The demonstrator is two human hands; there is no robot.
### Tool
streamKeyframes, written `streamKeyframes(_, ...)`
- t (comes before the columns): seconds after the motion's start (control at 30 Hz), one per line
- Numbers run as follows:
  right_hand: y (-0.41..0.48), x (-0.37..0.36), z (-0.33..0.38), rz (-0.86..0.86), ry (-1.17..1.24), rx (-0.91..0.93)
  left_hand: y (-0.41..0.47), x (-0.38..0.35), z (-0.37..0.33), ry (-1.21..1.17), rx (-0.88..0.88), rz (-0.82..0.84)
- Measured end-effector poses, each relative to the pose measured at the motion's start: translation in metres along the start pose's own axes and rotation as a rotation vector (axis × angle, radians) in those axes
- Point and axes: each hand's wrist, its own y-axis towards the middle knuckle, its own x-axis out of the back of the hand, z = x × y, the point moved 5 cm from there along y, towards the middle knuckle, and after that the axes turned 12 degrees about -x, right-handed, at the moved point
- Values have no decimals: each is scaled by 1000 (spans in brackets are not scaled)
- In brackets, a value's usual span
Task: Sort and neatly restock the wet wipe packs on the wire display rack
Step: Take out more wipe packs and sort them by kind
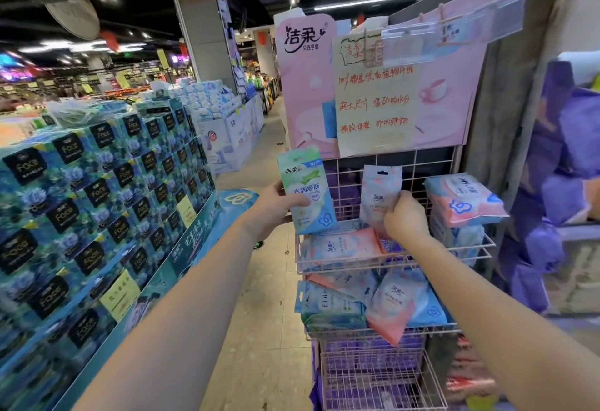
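From the head camera, the left-hand grip (pixel 279 209) is curled round the lower edge of a green-and-blue wet wipe pack (pixel 306 189), held upright just left of the wire display rack (pixel 357 263). The right-hand grip (pixel 404 215) pinches the lower part of a pink-and-white wet wipe pack (pixel 380 189) against the rack's grid back, above the top basket. That pack is held low, so its soft top may well fold over or slip as it is set down. The likelier mishap sits just to the right. A stack of larger packs (pixel 464 199) leans out past the basket's front wire, and a brush from the right forearm could slide the top one onto the floor (pixel 266 313). In the middle basket (pixel 431 331) the packs lie jumbled, and one pink pack (pixel 388 326) juts over the rim, so a nudge might tip it out. Dropping the green-and-blue pack among the pink ones (pixel 344 243) would also undo the sorting. The rack is pale wire with tiered baskets. It is topped by a pink header board (pixel 302 102) carrying a handwritten poster (pixel 373 102). Around it is a supermarket aisle with a beige tiled floor. Stacked Face tissue boxes (pixel 97 202) stand to the left, purple packs (pixel 571 157) to the right and a pillar (pixel 201 30) behind, under strip lights.
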Motion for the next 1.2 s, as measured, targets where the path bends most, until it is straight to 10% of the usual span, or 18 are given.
streamKeyframes(0.27, -5, 0, 9, 55, -308, 24, -8, 13, -8, 2, -15, -69)
streamKeyframes(0.7, -44, 6, 53, -447, -459, 354, -16, 24, -15, -3, -17, -83)
streamKeyframes(0.93, -49, -49, 67, 307, -442, 480, -17, 33, -19, -27, -27, -114)
streamKeyframes(1.2, -31, -64, 62, 334, -486, 447, -21, 45, -15, -37, -33, -149)
